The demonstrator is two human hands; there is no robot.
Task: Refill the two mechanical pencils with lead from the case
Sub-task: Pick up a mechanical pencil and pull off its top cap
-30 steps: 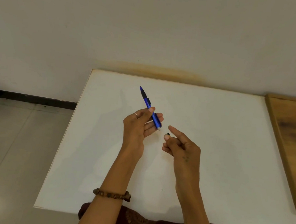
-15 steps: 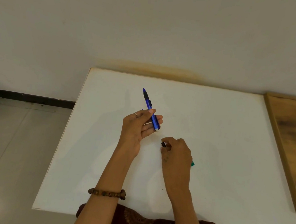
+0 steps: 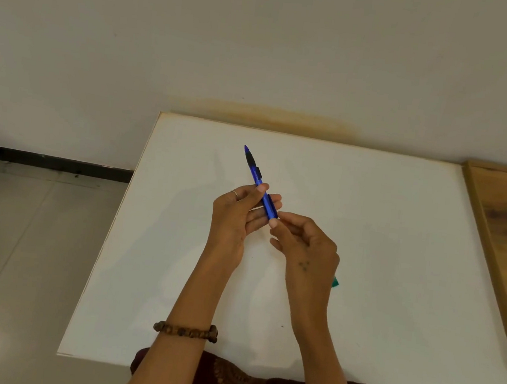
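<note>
Nearest, a small teal object (image 3: 335,282) shows just beside the right hand (image 3: 306,244) on the white table (image 3: 394,269); whether it is the lead case I cannot tell. This hand, low half a second ago, has risen, and its pinched fingertips now meet the near end of the blue plastic mechanical pencil (image 3: 261,183). Farther, the left hand (image 3: 239,213) holds the pencil tilted, tip pointing away. Probably the cap or lead goes in now.

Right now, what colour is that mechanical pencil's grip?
Black, on a blue mechanical pencil; head view shows it.
</note>
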